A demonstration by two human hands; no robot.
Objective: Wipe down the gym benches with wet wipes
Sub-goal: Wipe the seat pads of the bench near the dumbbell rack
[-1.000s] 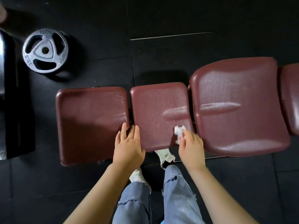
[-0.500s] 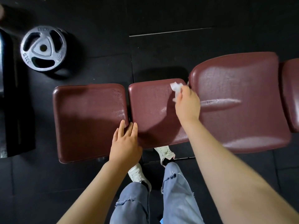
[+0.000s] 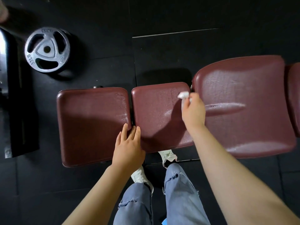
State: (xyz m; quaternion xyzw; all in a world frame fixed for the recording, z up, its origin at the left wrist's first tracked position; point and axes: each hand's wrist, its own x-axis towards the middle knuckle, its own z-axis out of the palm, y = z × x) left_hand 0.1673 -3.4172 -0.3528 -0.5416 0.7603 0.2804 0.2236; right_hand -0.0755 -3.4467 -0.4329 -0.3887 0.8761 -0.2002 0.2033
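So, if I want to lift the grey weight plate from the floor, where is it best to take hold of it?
Grip the weight plate through one of its three slots, fingers curled under the outer rim, coming from above. It lies flat on the floor mat, so the rim edge gives little purchase. The slot on the right looks easiest to reach; the black equipment stands close on the left.

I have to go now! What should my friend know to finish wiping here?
Right hand: pinches the wipe at the middle pad's far right corner.
Left hand: flat on the gap between the left pad and the middle pad.
Done: middle and right pad show wet streaks.
Left: the left pad looks mostly dry; wipe it next, probably.
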